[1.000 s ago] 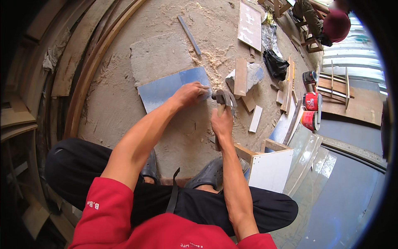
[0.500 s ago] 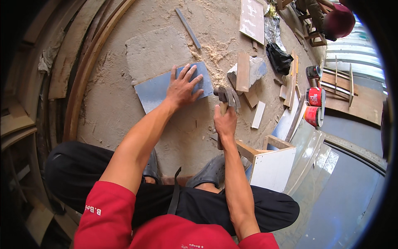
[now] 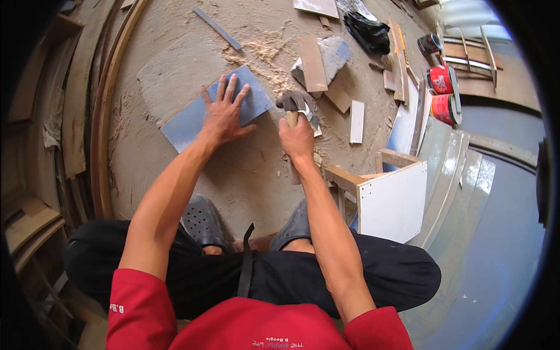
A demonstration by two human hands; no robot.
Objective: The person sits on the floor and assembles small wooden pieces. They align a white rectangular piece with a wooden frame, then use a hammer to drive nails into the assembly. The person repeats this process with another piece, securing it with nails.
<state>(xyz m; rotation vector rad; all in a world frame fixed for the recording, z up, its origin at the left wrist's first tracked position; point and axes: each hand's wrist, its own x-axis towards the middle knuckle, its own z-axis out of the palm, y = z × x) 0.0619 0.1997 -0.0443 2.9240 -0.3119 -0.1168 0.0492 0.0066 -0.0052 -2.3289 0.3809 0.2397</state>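
A flat blue-grey board (image 3: 182, 129) lies on the sandy floor in front of me. Spread across its top, my left hand (image 3: 221, 119) presses with fingers apart and the thumb reaching past the near edge. My right hand (image 3: 296, 140) is closed round the wooden handle of a claw hammer (image 3: 296, 102). The hammer's dark head is beside the board's right corner; I cannot tell whether they touch. Small pale scraps lie under and around the hammer head.
Beyond the hammer are a stone block (image 3: 335, 55) with a wood offcut (image 3: 312, 64) and a white strip (image 3: 356, 121). An open white-sided wooden box (image 3: 392, 201) stands near my right knee. Red cans (image 3: 441, 80) are farther right, long planks (image 3: 87, 87) at left, a thin metal-looking bar (image 3: 217, 28) ahead.
My view has turned and shifted, so the floor things sit higher and farther left. The left hand stays spread on the board; the right still grips the hammer near its corner.
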